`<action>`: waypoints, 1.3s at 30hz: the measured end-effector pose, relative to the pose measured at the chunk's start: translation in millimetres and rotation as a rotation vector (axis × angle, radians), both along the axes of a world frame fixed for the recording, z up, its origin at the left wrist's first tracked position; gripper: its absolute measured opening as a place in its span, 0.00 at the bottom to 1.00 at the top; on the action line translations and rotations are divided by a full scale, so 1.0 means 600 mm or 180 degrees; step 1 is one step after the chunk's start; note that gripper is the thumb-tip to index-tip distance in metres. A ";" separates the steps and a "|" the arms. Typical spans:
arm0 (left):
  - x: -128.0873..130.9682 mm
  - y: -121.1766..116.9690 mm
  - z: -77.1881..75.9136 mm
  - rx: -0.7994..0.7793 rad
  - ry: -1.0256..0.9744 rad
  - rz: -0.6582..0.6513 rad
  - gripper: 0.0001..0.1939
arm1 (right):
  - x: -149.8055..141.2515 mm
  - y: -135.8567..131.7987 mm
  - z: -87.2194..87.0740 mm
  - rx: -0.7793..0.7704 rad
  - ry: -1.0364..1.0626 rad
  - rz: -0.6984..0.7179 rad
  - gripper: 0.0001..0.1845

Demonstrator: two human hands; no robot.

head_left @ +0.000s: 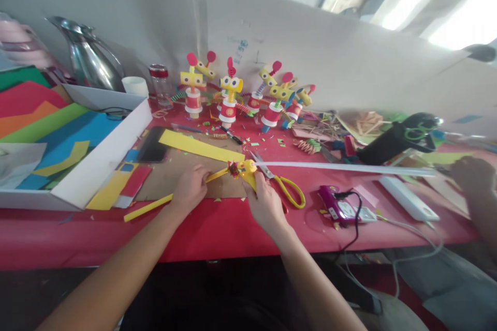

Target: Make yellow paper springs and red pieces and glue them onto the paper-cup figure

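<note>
My left hand point(190, 186) is closed around a narrow yellow paper strip point(149, 207), whose far end points toward the middle of the cardboard mat point(155, 181). In my right hand point(267, 207) is a small yellow hot glue gun point(248, 166), its dark red, messy front end facing left and touching or nearly touching the strip. A long whitish glue stick point(341, 166) runs from the gun's back to the right. Beside my right hand lie yellow-handled scissors point(291, 191). A wider yellow paper strip point(202, 146) lies behind both hands.
Several paper-cup figures point(229, 106) stand at the back. A box of coloured paper point(97, 160) and a steel jug point(91, 57) are left. A purple power strip point(341, 207), cables and a black holder point(388, 139) sit right, near another person's hand point(471, 176).
</note>
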State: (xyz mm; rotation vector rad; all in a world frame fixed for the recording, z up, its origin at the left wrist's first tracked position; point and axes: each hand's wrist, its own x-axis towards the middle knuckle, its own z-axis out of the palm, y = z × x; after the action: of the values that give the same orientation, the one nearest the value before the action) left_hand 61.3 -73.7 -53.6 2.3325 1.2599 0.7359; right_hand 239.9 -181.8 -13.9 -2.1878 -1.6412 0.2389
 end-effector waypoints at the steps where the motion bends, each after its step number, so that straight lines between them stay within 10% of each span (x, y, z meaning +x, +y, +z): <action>1: -0.001 0.001 -0.002 -0.0044 -0.0060 0.0035 0.18 | -0.005 -0.002 0.000 -0.0010 0.0031 0.0031 0.14; 21: 0.000 0.000 0.004 -0.0060 -0.0116 0.0372 0.13 | -0.002 -0.001 0.001 -0.0046 -0.0013 0.0161 0.17; 29: 0.000 -0.010 0.005 0.0075 0.0024 0.0036 0.09 | 0.155 0.052 0.000 0.0491 0.0986 -0.0686 0.14; 39: -0.007 -0.021 0.024 0.1400 0.1031 -0.0280 0.14 | 0.277 0.114 0.011 -0.0271 0.0099 -0.1698 0.20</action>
State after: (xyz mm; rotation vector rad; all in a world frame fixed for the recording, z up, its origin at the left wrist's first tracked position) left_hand 57.4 -86.5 -39.0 2.9418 1.2048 0.6791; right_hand 406.4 -113.6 -7.3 -2.5721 -0.9911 0.1886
